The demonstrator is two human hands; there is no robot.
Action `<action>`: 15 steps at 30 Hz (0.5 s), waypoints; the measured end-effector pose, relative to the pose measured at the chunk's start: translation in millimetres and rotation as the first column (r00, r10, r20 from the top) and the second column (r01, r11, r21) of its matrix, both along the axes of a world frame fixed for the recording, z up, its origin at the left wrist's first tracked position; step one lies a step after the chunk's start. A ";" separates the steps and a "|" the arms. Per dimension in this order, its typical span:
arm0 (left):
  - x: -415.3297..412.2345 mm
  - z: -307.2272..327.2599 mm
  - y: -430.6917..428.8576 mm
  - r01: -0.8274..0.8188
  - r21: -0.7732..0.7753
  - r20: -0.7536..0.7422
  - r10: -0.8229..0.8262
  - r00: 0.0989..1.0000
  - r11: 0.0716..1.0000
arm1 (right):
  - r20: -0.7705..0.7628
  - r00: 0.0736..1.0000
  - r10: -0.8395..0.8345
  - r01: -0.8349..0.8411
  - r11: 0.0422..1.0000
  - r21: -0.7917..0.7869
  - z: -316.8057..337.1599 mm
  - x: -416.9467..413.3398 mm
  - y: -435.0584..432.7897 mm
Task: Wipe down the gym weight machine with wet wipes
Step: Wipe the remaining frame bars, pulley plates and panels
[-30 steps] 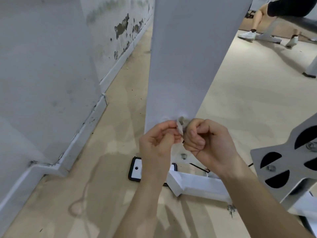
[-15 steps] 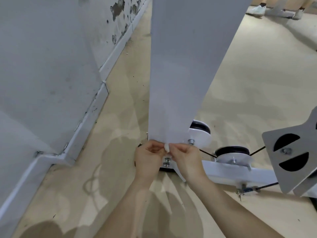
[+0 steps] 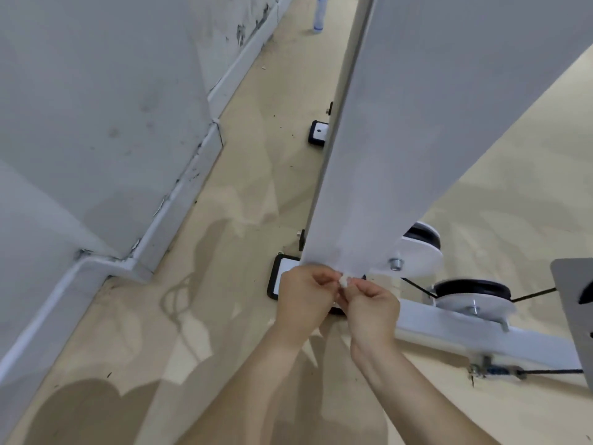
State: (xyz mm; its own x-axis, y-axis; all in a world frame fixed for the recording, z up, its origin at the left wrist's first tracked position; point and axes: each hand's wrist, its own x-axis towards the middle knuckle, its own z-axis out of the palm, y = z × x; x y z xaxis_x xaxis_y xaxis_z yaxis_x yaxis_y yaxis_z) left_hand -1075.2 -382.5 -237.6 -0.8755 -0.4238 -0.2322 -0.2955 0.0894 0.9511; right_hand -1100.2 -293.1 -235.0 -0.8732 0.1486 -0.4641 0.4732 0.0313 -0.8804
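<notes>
A tall white panel of the weight machine [image 3: 414, 133] rises from the floor to the top right of the head view. At its bottom edge my left hand [image 3: 303, 295] and my right hand [image 3: 372, 308] meet, fingertips pinched together on a small crumpled white wet wipe [image 3: 343, 280]. Only a little tuft of the wipe shows between the fingers. Below the hands lies the machine's white base rail [image 3: 500, 335], with a black-edged foot pad [image 3: 282, 277] to the left.
Two black-and-white cable pulleys [image 3: 471, 293] and a black cable sit on the rail at right. A grey bracket [image 3: 574, 313] juts in at the right edge. A white wall and skirting [image 3: 179, 200] run close on the left. A bottle [image 3: 319, 14] stands far up the floor.
My hands have stayed pinched on the wipe and gone down from the lower panel face to its bottom edge. The view has tilted down and left, showing the rear foot pad.
</notes>
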 end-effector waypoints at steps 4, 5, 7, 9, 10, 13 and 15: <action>1.9 0.7 -3.8 -0.055 0.015 0.007 0.055 0.998 0.998 | 0.034 0.999 -0.029 0.029 1.000 -0.001 0.2 0.1 -6.0; 4.9 -1.8 -8.3 -0.100 0.001 -0.006 0.100 0.995 0.995 | 0.028 1.000 -0.004 0.004 1.000 0.001 1.4 0.6 -10.4; 8.6 -7.4 -23.2 -0.190 -0.017 -0.038 0.190 0.981 0.982 | 0.062 0.998 0.026 -0.023 0.999 -0.046 3.1 1.6 -21.2; 7.1 -7.3 -39.0 -0.270 0.057 -0.053 0.273 0.960 0.961 | 0.136 0.991 0.016 0.003 0.990 -0.141 3.9 2.0 -27.1; 4.7 -5.7 -45.0 -0.307 0.139 -0.055 0.317 0.947 0.942 | 0.171 0.985 0.011 0.019 0.984 -0.176 4.2 2.5 -26.8; -0.9 -3.3 -48.5 -0.280 0.301 -0.055 0.309 0.949 0.912 | 0.248 0.969 0.007 0.053 0.971 -0.234 3.2 3.1 -21.1; 1.5 -15.6 -42.1 -0.271 0.321 -0.032 0.296 0.955 0.907 | 0.270 0.963 0.006 0.060 0.970 -0.234 2.9 4.7 -18.3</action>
State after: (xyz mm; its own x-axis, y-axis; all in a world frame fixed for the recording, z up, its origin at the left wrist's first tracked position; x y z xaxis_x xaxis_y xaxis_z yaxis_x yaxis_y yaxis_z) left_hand -1073.6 -424.7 -253.3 -0.7498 -0.5747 -0.3280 -0.1882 -0.2900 0.9383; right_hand -1095.5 -311.4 -232.1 -0.7100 0.0272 -0.7037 0.6890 -0.1798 -0.7021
